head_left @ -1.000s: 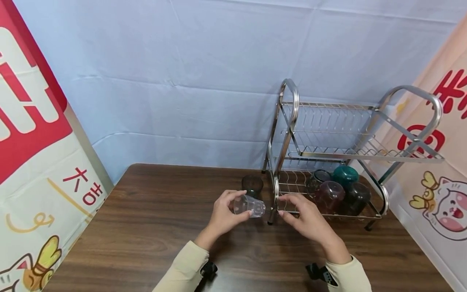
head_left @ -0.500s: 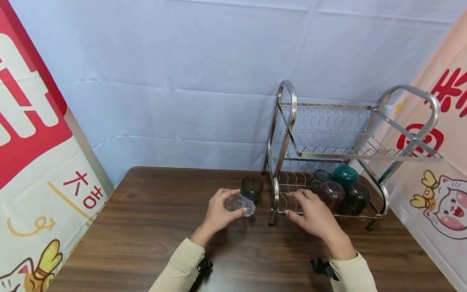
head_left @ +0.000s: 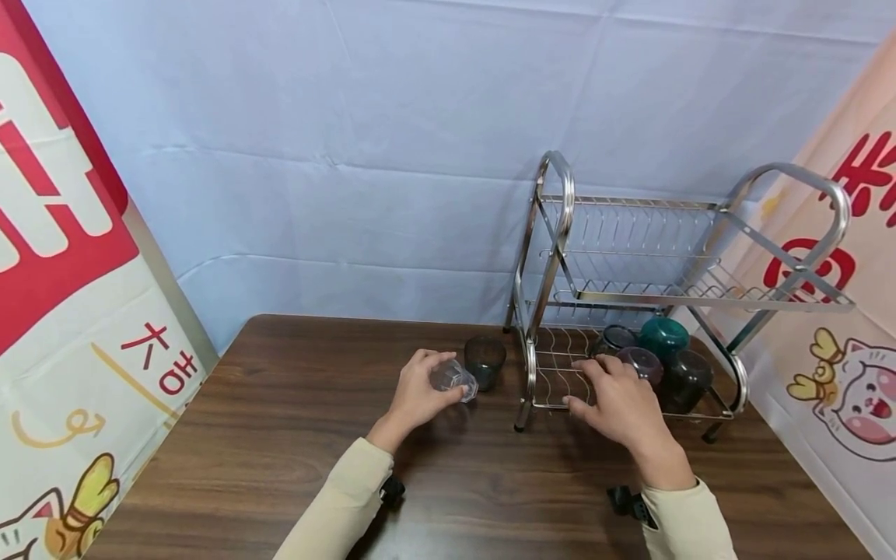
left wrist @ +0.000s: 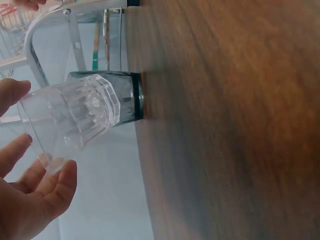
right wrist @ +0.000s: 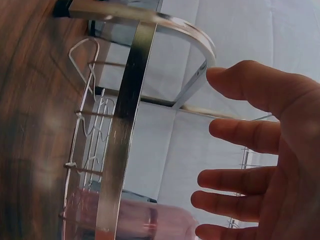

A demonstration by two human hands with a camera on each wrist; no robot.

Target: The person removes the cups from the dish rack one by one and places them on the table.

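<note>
My left hand [head_left: 418, 393] holds a clear faceted tumbler [left wrist: 75, 112] by its rim between thumb and fingers. The tumbler is tilted, its thick base angled down toward the tabletop. Just beyond it a smoky dark tumbler [head_left: 484, 362] stands on the table, partly overlapped by the clear one in the left wrist view. My right hand [head_left: 619, 400], fingers spread and holding nothing, hovers at the front of the steel dish rack [head_left: 553, 280], over its lower tier. Close to those fingers is a pink tumbler [right wrist: 155, 220] on that tier, largely covered by the hand in the head view.
On the lower tier's right side, a teal tumbler [head_left: 663, 336], a black one [head_left: 687, 379] and a dark-rimmed one [head_left: 616, 338] sit close together. The rack's upper tier [head_left: 630, 233] overhangs them. A pale blue cloth [head_left: 336, 163] hangs behind the brown table [head_left: 294, 404].
My left hand has shifted a little left with the clear tumbler, whose base has swung from pointing right to pointing more downward. My right hand has moved right along the rack toward the pink tumbler.
</note>
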